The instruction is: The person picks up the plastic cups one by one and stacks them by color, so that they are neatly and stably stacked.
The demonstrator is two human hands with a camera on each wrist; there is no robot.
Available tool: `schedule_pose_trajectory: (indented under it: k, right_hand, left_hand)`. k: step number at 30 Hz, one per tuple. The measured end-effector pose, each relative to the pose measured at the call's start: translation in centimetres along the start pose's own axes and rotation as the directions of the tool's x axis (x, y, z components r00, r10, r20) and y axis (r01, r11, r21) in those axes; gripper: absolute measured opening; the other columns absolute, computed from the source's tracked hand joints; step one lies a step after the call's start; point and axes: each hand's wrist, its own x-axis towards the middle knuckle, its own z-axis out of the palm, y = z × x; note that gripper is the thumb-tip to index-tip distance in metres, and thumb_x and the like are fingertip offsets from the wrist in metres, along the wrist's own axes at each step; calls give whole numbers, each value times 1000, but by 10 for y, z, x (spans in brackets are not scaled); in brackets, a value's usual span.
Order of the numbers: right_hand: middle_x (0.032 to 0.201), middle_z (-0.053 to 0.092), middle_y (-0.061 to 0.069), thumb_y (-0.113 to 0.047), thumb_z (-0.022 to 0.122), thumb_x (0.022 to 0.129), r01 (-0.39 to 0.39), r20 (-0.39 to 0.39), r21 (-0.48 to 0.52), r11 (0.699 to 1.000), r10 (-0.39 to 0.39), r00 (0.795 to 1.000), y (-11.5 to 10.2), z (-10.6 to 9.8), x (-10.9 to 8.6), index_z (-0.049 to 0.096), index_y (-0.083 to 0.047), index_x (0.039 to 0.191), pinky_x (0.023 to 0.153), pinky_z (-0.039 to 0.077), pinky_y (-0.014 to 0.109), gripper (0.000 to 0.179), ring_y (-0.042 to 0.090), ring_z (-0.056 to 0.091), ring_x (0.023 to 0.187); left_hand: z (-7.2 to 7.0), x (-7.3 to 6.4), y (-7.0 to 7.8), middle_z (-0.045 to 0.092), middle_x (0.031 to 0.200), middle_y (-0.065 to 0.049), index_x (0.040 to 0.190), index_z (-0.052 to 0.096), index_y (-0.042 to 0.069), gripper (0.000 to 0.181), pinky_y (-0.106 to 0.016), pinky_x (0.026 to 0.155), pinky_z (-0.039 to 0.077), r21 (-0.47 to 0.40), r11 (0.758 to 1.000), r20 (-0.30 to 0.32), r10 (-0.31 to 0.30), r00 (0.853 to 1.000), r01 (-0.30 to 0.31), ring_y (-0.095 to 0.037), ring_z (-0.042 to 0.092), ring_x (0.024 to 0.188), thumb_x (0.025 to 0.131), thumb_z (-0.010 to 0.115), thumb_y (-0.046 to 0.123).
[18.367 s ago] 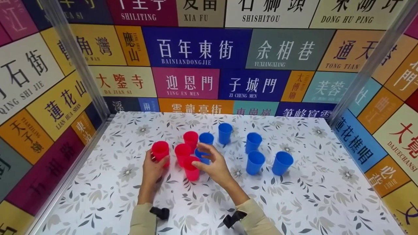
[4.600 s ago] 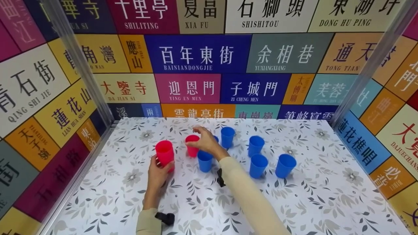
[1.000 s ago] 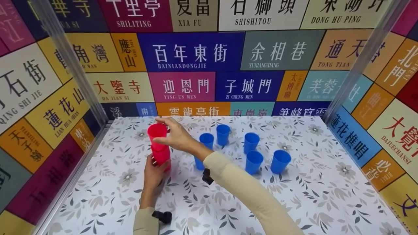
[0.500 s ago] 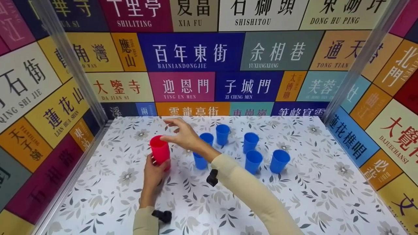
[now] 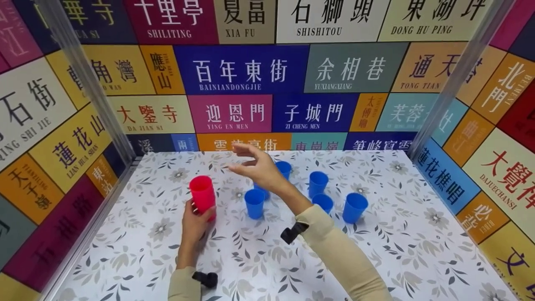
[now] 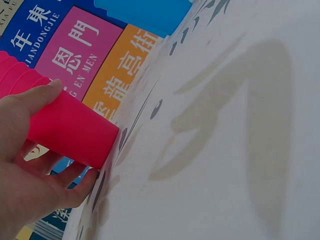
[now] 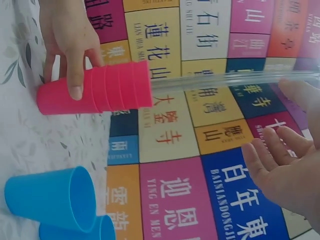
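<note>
Stack of red cups [image 5: 203, 197], upright on counter [image 5: 246, 259], near blue cups [image 5: 254, 205]. Held in curled left fingers [image 6: 82, 189], apart from loosely spread, empty right fingers [image 7: 256, 159]. Best steadied low, lightly, without tilting.

Beyond the far edge of the surface [image 5: 250, 267], Chinese characters with Latin transcriptions. Top visible row: maroon panel [image 5: 173, 21], SHILITING; white panel [image 5: 328, 21], SHISHITOU. Second row: broad blue panel [image 5: 241, 69], 百年東街 BAINIANDONGJIE; grey panel [image 5: 355, 67], YUXIANGXIANG. Third row: cream panel [image 5: 149, 115], DA JIAN SI; pink panel [image 5: 230, 113], YING EN MEN; smaller blue panel [image 5: 314, 112], 子城門 ZI CHENG MEN. Beyond the left edge: yellow panel [image 5: 74, 148], LIAN HUA SHAN. Beyond the right edge: orange panel [image 5: 500, 88], BEIMEN.
</note>
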Motion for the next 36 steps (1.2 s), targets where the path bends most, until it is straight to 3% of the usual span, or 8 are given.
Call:
schedule_pose_trajectory:
  k: [11, 14, 18, 21, 27, 32, 36]
  right_hand:
    - [144, 55, 13, -22, 73, 92, -14, -5, -105, 994, 14, 1000, -1, -52, -39, 52, -11, 144, 108, 48, 47, 57, 32, 53, 132]
    - [144, 55, 12, -25, 74, 92, -27, -35, -121, 992, 23, 999, -2, -66, -51, 53, -13, 143, 106, 50, 43, 57, 28, 55, 130]
    - [143, 56, 13, -14, 73, 91, 12, -124, -98, 995, -24, 992, 1, -88, -69, 54, -8, 142, 104, 51, 34, 55, 28, 54, 131]
    - [141, 57, 14, -5, 72, 90, 34, -202, -74, 997, -48, 978, 6, -107, -81, 54, -4, 141, 103, 51, 31, 54, 28, 54, 131]
    - [138, 59, 11, -4, 71, 91, -7, -338, -76, 997, -20, 941, 20, -143, -106, 54, -3, 141, 101, 51, 23, 53, 22, 56, 128]
    - [141, 55, 16, -2, 68, 92, -26, -420, -47, 999, 4, 908, 33, -163, -125, 50, 0, 143, 101, 50, 19, 54, 14, 54, 128]
    - [142, 55, 11, -5, 67, 94, -43, -468, -5, 999, 36, 883, 45, -175, -138, 51, -3, 143, 99, 50, 16, 52, 16, 53, 131]
  left_hand:
    - [-5, 2, 3, 44, 149, -24, 149, 33, 3, 72, -52, 114, 41, 57, 998, 10, 1, 1000, -2, -41, 49, 133, 90, 73, 15]
    - [-5, 2, 3, 46, 148, -25, 148, 34, 3, 71, -51, 113, 43, 55, 998, 4, 6, 1000, -6, -41, 51, 131, 90, 73, 14]
    - [-3, 2, 1, 46, 147, -23, 147, 35, 4, 70, -50, 112, 44, 35, 999, 13, 2, 1000, -3, -40, 51, 130, 90, 73, 13]
    - [-2, 2, 0, 46, 148, -22, 148, 34, 5, 70, -50, 114, 43, 18, 1000, 21, -5, 1000, 5, -39, 50, 131, 90, 73, 13]
    - [-3, 1, 1, 44, 150, -23, 149, 33, 4, 71, -52, 117, 39, 17, 1000, 24, -14, 1000, 13, -39, 48, 134, 91, 72, 14]
    - [-2, 0, 0, 44, 149, -24, 150, 32, 4, 71, -52, 114, 43, -29, 1000, 33, -5, 999, 6, -41, 49, 134, 91, 71, 11]
    - [-2, 0, -1, 43, 149, -24, 150, 31, 5, 71, -52, 114, 42, -25, 1000, 34, -15, 999, 16, -42, 48, 135, 91, 70, 12]
